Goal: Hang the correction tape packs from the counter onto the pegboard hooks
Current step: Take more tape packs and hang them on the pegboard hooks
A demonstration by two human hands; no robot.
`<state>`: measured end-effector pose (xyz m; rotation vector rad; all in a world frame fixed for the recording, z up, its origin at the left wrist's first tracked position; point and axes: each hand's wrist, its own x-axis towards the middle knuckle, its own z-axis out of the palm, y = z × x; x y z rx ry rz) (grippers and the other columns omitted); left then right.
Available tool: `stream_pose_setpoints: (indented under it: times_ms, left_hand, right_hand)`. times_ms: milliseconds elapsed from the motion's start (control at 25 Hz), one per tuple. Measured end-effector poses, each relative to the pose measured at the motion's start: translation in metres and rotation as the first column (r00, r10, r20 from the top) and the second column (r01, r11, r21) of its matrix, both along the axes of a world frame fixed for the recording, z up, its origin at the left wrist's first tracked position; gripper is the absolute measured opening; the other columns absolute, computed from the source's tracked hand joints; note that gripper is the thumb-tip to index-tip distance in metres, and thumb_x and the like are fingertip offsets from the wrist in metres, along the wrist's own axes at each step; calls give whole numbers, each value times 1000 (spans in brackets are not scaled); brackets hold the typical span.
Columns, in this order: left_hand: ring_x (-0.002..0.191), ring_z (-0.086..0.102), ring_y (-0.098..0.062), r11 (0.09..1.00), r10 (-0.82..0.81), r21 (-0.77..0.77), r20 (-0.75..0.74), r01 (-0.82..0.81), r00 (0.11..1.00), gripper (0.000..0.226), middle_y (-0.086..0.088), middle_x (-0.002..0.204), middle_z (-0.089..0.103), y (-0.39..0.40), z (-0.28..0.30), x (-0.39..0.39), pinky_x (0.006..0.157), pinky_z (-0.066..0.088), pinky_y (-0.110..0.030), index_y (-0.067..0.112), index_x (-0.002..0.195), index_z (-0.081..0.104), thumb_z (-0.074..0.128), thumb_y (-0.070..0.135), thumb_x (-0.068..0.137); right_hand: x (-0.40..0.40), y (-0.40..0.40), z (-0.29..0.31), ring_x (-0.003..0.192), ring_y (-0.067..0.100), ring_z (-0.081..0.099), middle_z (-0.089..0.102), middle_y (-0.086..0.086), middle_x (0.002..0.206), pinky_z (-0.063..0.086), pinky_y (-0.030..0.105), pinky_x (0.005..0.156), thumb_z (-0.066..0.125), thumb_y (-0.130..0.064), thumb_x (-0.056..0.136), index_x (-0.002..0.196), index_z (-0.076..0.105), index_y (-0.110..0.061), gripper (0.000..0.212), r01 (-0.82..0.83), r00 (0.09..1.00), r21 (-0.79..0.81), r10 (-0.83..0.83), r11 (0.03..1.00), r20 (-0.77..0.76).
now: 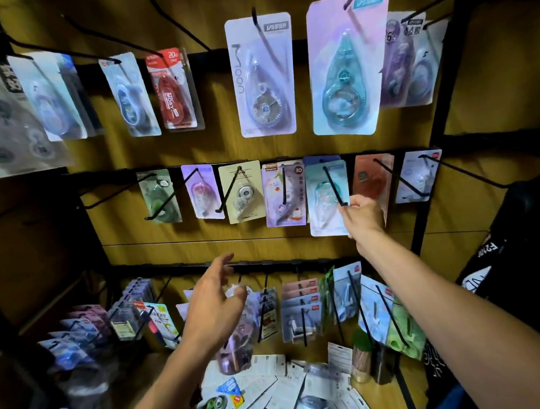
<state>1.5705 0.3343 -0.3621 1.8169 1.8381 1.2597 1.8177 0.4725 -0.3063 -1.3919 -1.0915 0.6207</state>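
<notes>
head view, looking at a wooden pegboard [296, 243] with three rows of black hooks carrying blister packs. the right hand [362, 216] is raised at middle right of the frame, arm stretched up from the lower right corner, its curled fingers at the tip of a hook [334, 184] in the middle row. a teal correction tape pack [323, 198] hangs on that hook, its lower right edge just behind the hand's knuckles; whether the fingers pinch the card or only the hook tip cannot be told.

the left hand [213, 305] hovers at lower centre, forearm rising from the bottom edge, fingers relaxed and spread, pointing up and to the right, grasping nothing. it sits in front of the bottom row of hooks, partly covering a clear pack hanging there.

below the hands, at bottom centre, a loose pile of correction tape packs [273, 390] lies on the bench [381, 396], cards overlapping at mixed angles, some face down. the pile is well below the right hand and just under the left forearm.

upper centre, two large packs [261, 78] hang side by side on the top row.
</notes>
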Motion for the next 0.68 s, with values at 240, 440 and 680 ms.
stream_pose_setpoints:
  times_ms: [240,440,680]
  left_hand:
    - [104,58,-10,999,40,3,-13,-40,999,58,4,121,63,10,1,-30,95,47,-36,33,140,45,68,18,88]
    - [102,57,-10,997,78,16,-15,-78,997,58,-1,123,64,9,-7,-42,91,46,-35,28,142,44,67,17,89]
    - [112,58,-30,983,185,27,-46,-184,982,63,-8,136,58,-1,-11,-64,96,48,-49,22,147,38,66,29,90]
  right_hand:
    - [-4,41,1,80,21,50,55,9,86,38,24,62,62,-10,93,86,57,-13,9,56,998,-27,-57,998,-39]
    - [-15,34,-26,107,29,58,60,15,117,42,30,83,65,-17,89,112,61,0,29,134,979,-179,-158,975,-128]
    - [-73,-30,-71,86,21,61,69,10,110,42,23,73,64,-18,90,110,62,-12,21,-1,999,-129,-6,992,-51]
